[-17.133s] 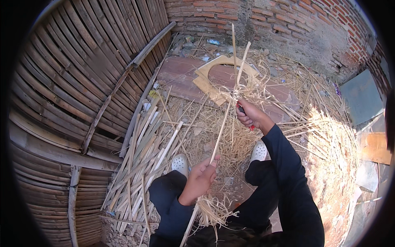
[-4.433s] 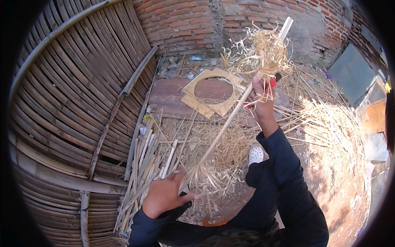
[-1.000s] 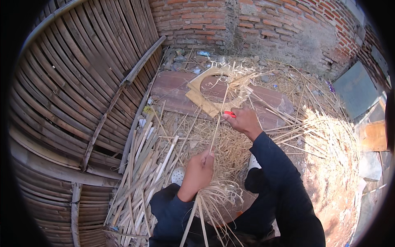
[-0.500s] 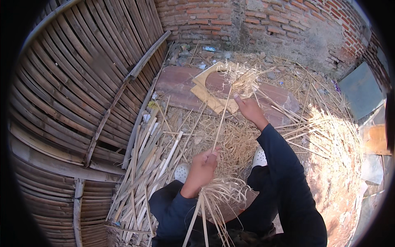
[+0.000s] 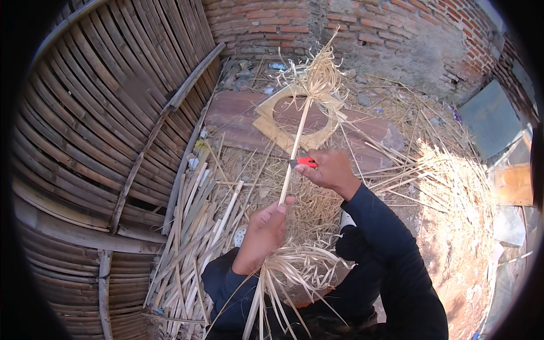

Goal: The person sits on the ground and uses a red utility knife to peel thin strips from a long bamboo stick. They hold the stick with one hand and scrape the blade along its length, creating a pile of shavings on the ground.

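Note:
My left hand [image 5: 262,233] is closed around a pale bamboo strip [image 5: 301,127], which slants away from me toward the upper middle. My right hand [image 5: 330,170] grips a red-handled cutter knife [image 5: 306,162], its dark blade end against the strip a little beyond my left fingers. A tangled tuft of curled shavings [image 5: 324,76] hangs on the strip's far end. More long thin curls [image 5: 294,266] fan out below my left hand, over my lap. Whether they join the same strip is hidden by that hand.
Beyond my hands, a wooden piece with a round hole [image 5: 265,128] rests on a reddish-brown board [image 5: 229,116]. Split bamboo strips [image 5: 190,238] lie piled at left, beside a bamboo-slat wall [image 5: 85,147]. Loose shavings cover the ground; a brick wall [image 5: 272,25] stands behind.
My right hand has come nearer and slightly left, and its red cutter now shows. The far tuft has swung up and left. My left hand keeps its hold on a strip.

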